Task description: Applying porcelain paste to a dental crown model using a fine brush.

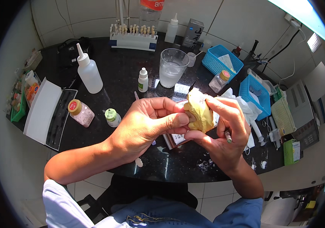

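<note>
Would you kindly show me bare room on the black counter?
Between the larger white squeeze bottle and small white dropper bottle; also between the leftmost gold-lidded jar of pink powder and the left forearm. The right side is crowded around blue plastic baskets.

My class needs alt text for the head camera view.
The left hand and right hand hold a yellow dental mould or cast, the right also a slim tool, over a black worktop. A tooth shade guide stands beyond.

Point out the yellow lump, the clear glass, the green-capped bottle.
Yellow lump [201,113]: head view, middle of its visible surface.
Clear glass [172,70]: head view, middle of its near wall.
Green-capped bottle [113,120]: head view, body just below the cap.
</note>
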`<state>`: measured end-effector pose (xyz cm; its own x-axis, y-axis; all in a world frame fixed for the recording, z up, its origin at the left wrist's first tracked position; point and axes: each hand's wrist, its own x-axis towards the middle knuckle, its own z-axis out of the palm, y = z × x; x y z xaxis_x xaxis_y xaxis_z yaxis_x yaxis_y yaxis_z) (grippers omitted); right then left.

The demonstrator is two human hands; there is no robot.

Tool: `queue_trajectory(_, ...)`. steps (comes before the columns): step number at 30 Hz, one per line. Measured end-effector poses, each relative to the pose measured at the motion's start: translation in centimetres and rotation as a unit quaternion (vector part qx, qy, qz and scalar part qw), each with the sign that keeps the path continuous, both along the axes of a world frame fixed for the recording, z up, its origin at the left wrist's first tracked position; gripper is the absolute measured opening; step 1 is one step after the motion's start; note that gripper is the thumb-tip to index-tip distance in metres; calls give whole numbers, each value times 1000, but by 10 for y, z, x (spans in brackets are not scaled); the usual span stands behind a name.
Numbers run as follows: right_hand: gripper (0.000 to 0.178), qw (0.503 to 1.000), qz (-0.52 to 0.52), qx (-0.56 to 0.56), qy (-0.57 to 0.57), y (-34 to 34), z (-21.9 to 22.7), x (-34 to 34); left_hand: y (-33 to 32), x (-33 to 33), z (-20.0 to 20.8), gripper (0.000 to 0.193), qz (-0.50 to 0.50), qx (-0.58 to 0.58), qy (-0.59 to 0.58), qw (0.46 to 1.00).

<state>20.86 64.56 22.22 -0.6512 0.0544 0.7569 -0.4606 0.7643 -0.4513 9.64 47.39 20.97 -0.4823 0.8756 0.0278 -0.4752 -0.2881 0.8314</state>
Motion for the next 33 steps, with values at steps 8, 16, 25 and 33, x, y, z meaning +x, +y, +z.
queue_trajectory(8, 66, 998, -11, 70, -3, 4, -8, 3, -7, 0, 2, 16, -1, -17, -9, 1000)
queue_trajectory(16, 73, 996, -20, 91, -9, 5, -12, 4, -8, -1, -3, 14, 6, -14, -9, 1000)
queue_trajectory(25, 78, 996, -23, 71, -50, 1, -9, 7, -9, -1, -4, 12, -1, -26, -23, 999)
queue_trajectory(33, 80, 995, -31, 68, -59, 0, -7, 9, -9, -1, -3, 14, -7, -36, -21, 999)
